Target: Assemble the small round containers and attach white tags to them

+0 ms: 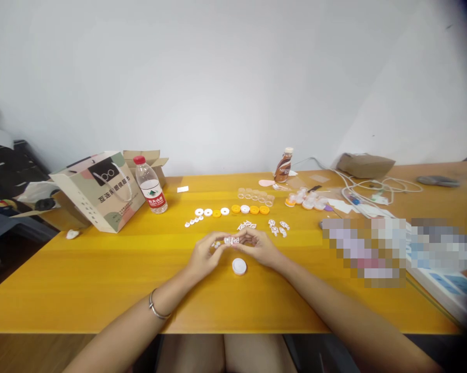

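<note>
On the left of the table point(140, 274), a printed paper shopping bag point(107, 199) stands beside a red-capped water bottle point(151, 187), with an open cardboard box point(158, 161) behind. A small white card point(183, 189) lies right of that bottle. Farther right, a Nescafé bottle point(283, 167) stands near the pale wall point(233, 88), and white cables point(349, 182) loop in front of a brown package point(367, 166).

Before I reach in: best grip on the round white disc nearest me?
Probably pinch the round white disc by opposite edges, from above and the near side: it lies low and flat on the table, with the left hand and right hand just beyond.
</note>
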Motion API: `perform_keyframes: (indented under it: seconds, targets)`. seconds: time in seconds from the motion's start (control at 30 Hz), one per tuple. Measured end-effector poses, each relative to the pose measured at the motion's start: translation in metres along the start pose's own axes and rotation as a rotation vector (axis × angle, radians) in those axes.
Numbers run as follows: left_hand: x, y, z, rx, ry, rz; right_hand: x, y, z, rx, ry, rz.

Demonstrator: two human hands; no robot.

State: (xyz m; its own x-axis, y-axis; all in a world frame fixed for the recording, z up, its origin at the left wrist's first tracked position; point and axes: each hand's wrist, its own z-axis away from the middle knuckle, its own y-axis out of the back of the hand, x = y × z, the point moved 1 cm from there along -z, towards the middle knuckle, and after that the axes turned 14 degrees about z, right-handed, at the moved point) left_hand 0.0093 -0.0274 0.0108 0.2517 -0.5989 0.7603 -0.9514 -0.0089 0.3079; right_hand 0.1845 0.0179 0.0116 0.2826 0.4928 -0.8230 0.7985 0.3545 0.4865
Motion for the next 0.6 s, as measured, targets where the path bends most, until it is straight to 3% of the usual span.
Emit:
perform_keyframes:
  seconds: [0.17, 0.37, 0.6]
  targets:
    - [-0.003, 0.007, -0.004, 0.219, 0.042, 0.075, 0.008, 0.014, -0.006, 0.093, -0.002, 0.172]
    - [-0.001, 0.007, -0.005, 0.175, 0.029, 0.103, 0.019, 0.033, -0.014, 0.270, -0.116, 0.378]
    - [0.002, 0.007, -0.005, 0.124, 0.023, 0.092, 0.028, 0.039, -0.015, 0.163, -0.143, 0.654]
